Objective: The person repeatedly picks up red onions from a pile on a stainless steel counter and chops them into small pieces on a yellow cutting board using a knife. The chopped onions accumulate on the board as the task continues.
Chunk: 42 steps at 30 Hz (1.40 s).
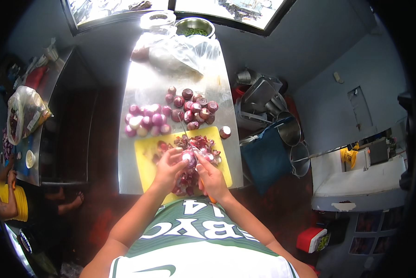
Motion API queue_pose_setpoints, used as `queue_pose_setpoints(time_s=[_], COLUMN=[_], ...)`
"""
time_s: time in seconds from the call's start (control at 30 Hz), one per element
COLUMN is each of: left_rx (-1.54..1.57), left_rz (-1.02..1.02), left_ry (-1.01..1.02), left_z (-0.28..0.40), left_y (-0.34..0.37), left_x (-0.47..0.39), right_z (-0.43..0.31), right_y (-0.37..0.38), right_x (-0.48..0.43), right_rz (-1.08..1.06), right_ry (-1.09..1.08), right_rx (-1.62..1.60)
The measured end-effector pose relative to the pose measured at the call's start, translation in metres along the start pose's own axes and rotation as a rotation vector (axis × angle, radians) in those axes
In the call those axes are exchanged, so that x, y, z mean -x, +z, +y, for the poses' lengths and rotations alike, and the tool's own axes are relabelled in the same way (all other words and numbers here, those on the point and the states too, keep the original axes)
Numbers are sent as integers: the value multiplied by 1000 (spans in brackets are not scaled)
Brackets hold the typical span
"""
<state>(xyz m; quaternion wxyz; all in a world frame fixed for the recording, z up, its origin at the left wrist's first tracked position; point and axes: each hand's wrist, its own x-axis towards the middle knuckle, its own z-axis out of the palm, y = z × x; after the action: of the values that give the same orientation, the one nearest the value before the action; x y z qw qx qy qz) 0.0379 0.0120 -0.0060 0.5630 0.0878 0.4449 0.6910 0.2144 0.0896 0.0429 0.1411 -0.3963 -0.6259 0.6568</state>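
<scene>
My left hand (168, 170) grips a partly peeled red onion (189, 157) above a yellow cutting board (145, 166). In my right hand (213, 179) is a knife (184, 130) with an orange handle; its blade points away from me, beside the onion. Red onion skins (208, 144) lie heaped on the board around and beneath both hands. Beyond the board's left side sits a group of peeled onions (147, 121), shiny and purple. To their right are darker onions (195, 107) with skins on. One single onion (225, 132) rests by the board's right corner.
The steel table (138, 83) bears a clear plastic bag (183, 52) and a metal bowl of green vegetables (195, 29) at its far end. Pots (289, 130) and a blue cloth (265, 156) stand to the right. Leftward, another person (13, 201) works at a second table (60, 66).
</scene>
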Motion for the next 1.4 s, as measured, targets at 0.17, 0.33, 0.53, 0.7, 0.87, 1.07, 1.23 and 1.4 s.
queue_pose_setpoints(time_s=[0.17,0.33,0.53,0.7,0.87,1.07,1.23,1.4], left_rx=[174,259,189,113,41,98,276,229], left_rz=[-43,-149,-121,-166,-135,-104,-126,-112], left_ry=[-85,-120,-90,11,74,43,-21,7], left_z=[1,2,-1,0,3,-8,-9,-4], left_y=[-17,-32,-34,-25,-20,-20,-27,-26], left_x=[1,2,4,9,15,10,11,11], right_z=[4,9,0,-13,-4,12,7,-5], right_y=[-5,-10,3,-5,-1,6,-9,0], right_x=[-5,-9,-1,2,2,-2,-10,8], right_rz=[-21,-57,-45,-120,-61,3,-27,-71], right_ry=[74,169,-230,-291,-335,-118,200,-80], right_rx=[-81,-11,314,427,497,95,-42,228])
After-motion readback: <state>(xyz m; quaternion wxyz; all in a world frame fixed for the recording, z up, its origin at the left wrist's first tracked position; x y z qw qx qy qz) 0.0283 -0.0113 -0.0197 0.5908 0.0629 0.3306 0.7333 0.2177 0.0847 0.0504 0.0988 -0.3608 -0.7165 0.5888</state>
